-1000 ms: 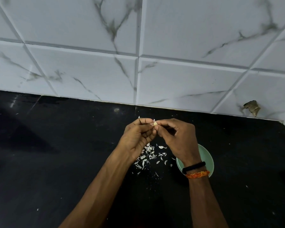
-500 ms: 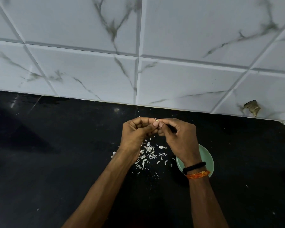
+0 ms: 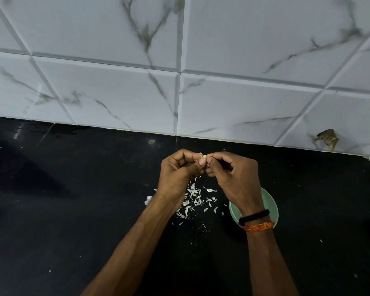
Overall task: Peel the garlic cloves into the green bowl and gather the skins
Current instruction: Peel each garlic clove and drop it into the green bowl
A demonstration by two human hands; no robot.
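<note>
Since a second ago my hands have barely shifted: the left thumb has slid up over the clove and the two hands sit tighter together, same spot above the counter. My left hand (image 3: 176, 169) is curled, thumb and fingers pinching the garlic clove (image 3: 204, 156), only a pale tip of it showing between the fingertips. My right hand (image 3: 233, 174) is curled too, pinching at the same clove from the other side, picking skin off, I judge. Both hands are raised over the black counter (image 3: 73, 210), not resting on it.

Directly below the hands lie the skins (image 3: 193, 199), a loose scatter of white flakes spread on the counter, not gathered into a pile. Just right of them sits the green bowl (image 3: 272, 207), mostly hidden under my right wrist; I can't tell what's inside. A small white lump (image 3: 148, 199) peeks out left of my left wrist, maybe more garlic, too hidden to say.

Progress, as I judge it: well into peeling, given the amount of skin down. This clove isn't done yet and still has to go in the bowl. Gathering the skins isn't started.
</note>
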